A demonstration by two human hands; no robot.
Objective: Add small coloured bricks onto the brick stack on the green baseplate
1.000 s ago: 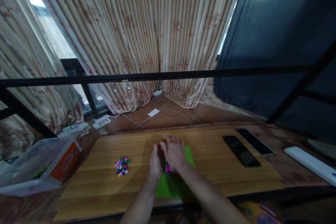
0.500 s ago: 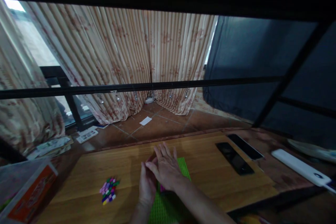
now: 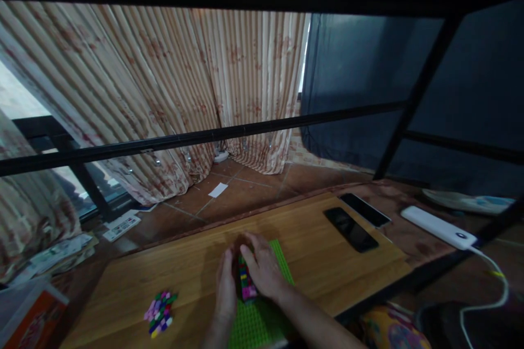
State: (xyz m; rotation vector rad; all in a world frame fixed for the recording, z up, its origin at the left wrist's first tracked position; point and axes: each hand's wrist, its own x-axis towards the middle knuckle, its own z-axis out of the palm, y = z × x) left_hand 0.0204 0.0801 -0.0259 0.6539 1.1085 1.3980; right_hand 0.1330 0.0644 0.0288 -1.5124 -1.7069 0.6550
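Note:
A narrow block of multicoloured toy bricks [image 3: 248,286], with pink at its near end, stands on a green studded baseplate [image 3: 251,324]. My right hand [image 3: 265,270] curls around its right side and far end, the thumb over the top. Along the left side lies my left hand [image 3: 226,286], its fingers stretched forward beside the bricks; whether they touch is hard to see. Left of my hands, a small pile of loose toy bricks [image 3: 160,311] in pink, green, purple, white and yellow lies on the wooden table [image 3: 196,278].
Two dark phones, one on the table [image 3: 351,229] and one at its far right edge [image 3: 365,209], lie near a white power bank [image 3: 438,226] with a cable. A plastic box with an orange label [image 3: 35,322] stands at left. A dark metal bar [image 3: 245,131] crosses beyond the table.
My right hand has gone from spread fingers over the bricks to curling round their side, uncovering the coloured block. The view has turned slightly to the right.

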